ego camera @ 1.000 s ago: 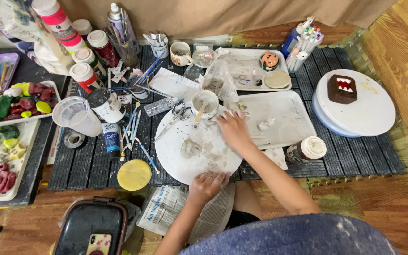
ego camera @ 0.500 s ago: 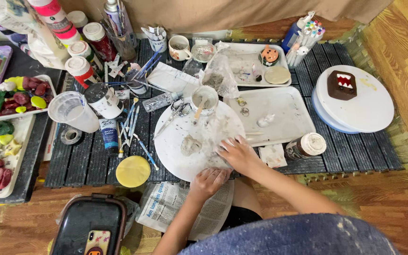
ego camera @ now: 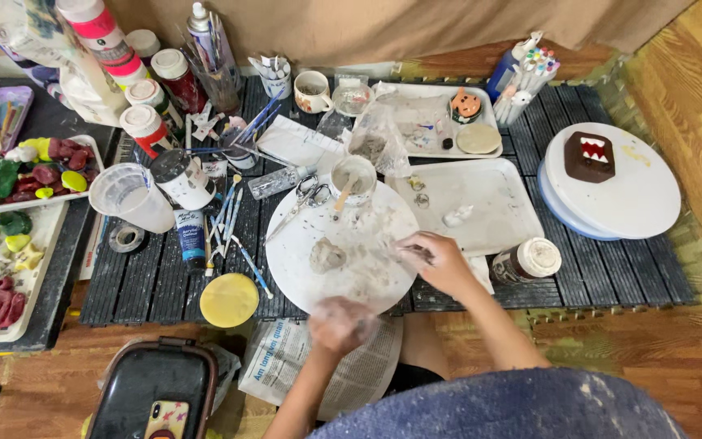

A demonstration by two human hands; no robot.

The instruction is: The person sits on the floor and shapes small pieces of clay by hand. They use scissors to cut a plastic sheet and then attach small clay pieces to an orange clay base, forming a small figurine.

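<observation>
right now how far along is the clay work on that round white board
Looks done: a brown block figure with teeth sits on the white turntable, and coloured pieces fill the tray at far left. In hand: the right hand touches the round white board near the grey clay lump; the left hand, blurred, is at its near edge. Left: the lump is unshaped and unpainted.

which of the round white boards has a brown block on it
The white turntable at far right, carrying the brown block. The round board under the hands holds only a grey clay lump and smears.
</observation>
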